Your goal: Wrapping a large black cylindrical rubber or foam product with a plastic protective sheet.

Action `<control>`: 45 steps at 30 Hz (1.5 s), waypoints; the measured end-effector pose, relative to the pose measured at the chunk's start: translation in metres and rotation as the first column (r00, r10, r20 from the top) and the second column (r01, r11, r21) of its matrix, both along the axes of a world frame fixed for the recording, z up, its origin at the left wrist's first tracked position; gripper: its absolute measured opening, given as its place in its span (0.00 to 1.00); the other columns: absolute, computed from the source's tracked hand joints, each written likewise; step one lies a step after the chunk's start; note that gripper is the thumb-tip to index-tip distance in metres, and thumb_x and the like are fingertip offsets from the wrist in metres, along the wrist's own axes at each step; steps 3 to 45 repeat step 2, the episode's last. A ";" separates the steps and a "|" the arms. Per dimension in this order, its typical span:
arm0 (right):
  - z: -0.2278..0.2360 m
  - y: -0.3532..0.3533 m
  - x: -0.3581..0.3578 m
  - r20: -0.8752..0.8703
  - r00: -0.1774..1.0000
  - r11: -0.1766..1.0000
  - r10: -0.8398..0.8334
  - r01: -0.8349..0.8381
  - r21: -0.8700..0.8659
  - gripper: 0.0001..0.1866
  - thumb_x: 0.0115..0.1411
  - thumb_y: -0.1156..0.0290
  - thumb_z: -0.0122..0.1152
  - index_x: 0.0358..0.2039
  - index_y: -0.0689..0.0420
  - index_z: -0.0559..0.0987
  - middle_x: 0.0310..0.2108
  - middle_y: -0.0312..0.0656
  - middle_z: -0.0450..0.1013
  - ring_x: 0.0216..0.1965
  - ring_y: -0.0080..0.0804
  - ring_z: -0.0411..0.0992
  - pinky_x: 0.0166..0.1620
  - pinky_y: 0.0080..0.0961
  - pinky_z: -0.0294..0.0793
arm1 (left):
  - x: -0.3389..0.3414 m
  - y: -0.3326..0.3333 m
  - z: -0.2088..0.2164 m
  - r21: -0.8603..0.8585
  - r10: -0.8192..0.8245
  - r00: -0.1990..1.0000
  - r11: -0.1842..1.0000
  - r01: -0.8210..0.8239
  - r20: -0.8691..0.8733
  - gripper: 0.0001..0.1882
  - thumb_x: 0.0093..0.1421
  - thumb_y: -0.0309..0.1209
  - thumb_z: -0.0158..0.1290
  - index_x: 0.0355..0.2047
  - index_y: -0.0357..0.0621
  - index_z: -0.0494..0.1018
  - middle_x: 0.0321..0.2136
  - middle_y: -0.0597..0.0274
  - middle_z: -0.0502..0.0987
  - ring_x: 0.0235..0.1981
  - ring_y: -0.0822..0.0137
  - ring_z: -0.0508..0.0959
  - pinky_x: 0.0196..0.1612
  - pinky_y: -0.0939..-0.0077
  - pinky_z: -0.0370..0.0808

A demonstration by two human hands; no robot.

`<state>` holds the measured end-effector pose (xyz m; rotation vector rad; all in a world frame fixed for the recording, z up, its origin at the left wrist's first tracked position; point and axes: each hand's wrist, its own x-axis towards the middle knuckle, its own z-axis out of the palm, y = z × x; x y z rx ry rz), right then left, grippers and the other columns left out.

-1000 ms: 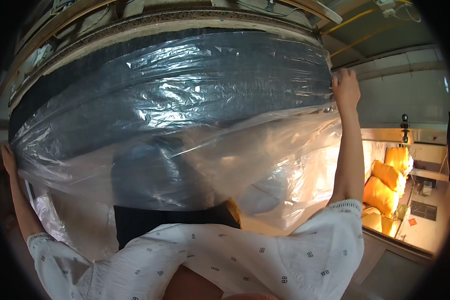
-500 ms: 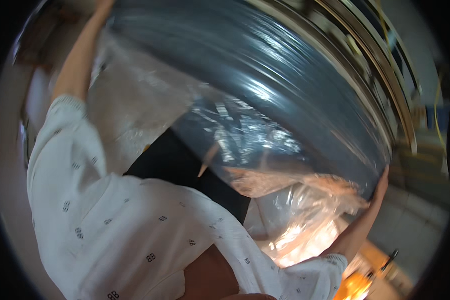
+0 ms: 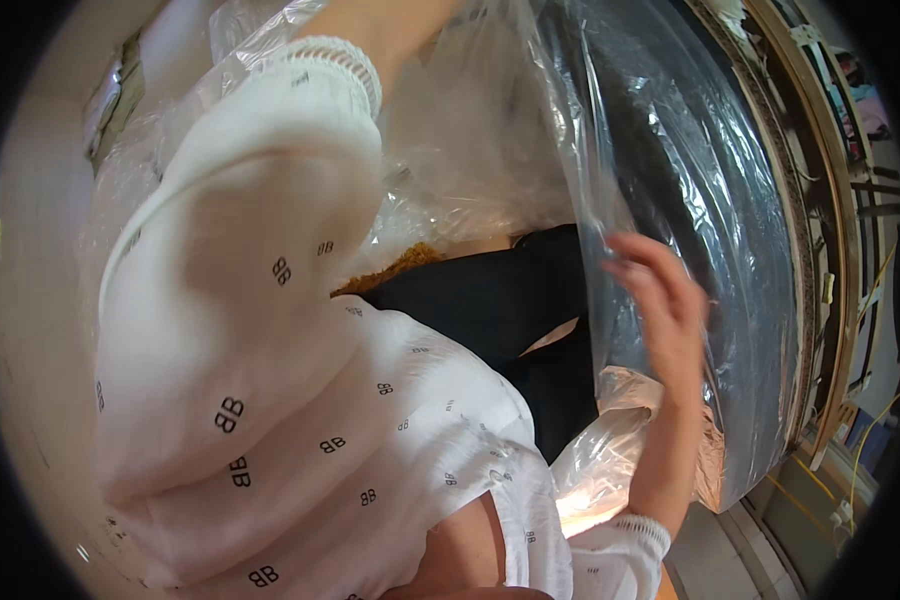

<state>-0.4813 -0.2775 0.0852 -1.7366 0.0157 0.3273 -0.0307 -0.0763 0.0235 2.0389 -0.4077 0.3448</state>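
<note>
A large sheet of clear plastic film [image 3: 470,160] spreads in front of me, wrinkled and shiny. On the right it overlies a broad, dark, glossy surface [image 3: 740,230] that curves along the frame. My right hand [image 3: 665,305] is at the loose edge of the film, fingers reaching out and slightly bent, a little blurred. It seems to touch or hover just over the plastic; I cannot tell which. My left arm reaches up to the top edge of the view, over the film, and the hand itself is cut off there.
A long wooden and metal frame [image 3: 830,250] runs down the right side, with yellow cords [image 3: 860,430] beyond it. My legs in black trousers [image 3: 480,300] are below the film. A brown fuzzy thing [image 3: 390,268] lies beside them. Pale floor [image 3: 40,330] shows at left.
My view has turned. Both hands were wide apart at the ends of the dark, film-covered surface; my right hand has left its lower right end and moved inward to the film's edge.
</note>
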 end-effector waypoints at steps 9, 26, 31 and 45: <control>-0.049 0.046 0.032 -0.049 0.982 0.977 0.182 -0.175 0.123 0.16 0.61 0.74 0.50 0.50 0.62 0.71 0.46 0.42 0.71 0.47 0.28 0.69 0.50 0.21 0.67 | 0.009 0.002 -0.014 -0.109 0.250 0.904 0.968 -0.226 0.348 0.12 0.54 0.38 0.49 0.27 0.44 0.76 0.28 0.48 0.79 0.30 0.57 0.79 0.33 0.64 0.71; -0.049 0.046 0.032 -0.049 0.982 0.977 0.182 -0.175 0.123 0.16 0.61 0.74 0.50 0.50 0.62 0.71 0.46 0.42 0.71 0.47 0.28 0.69 0.50 0.21 0.67 | 0.009 0.002 -0.014 -0.109 0.250 0.904 0.968 -0.226 0.348 0.12 0.54 0.38 0.49 0.27 0.44 0.76 0.28 0.48 0.79 0.30 0.57 0.79 0.33 0.64 0.71; -0.049 0.046 0.032 -0.049 0.982 0.977 0.182 -0.175 0.123 0.16 0.61 0.74 0.50 0.50 0.62 0.71 0.46 0.42 0.71 0.47 0.28 0.69 0.50 0.21 0.67 | 0.009 0.002 -0.014 -0.109 0.250 0.904 0.968 -0.226 0.348 0.12 0.54 0.38 0.49 0.27 0.44 0.76 0.28 0.48 0.79 0.30 0.57 0.79 0.33 0.64 0.71; -0.049 0.046 0.032 -0.049 0.982 0.977 0.182 -0.175 0.123 0.16 0.61 0.74 0.50 0.50 0.62 0.71 0.46 0.42 0.71 0.47 0.28 0.69 0.50 0.21 0.67 | 0.009 0.002 -0.014 -0.109 0.250 0.904 0.968 -0.226 0.348 0.12 0.54 0.38 0.49 0.27 0.44 0.76 0.28 0.48 0.79 0.30 0.57 0.79 0.33 0.64 0.71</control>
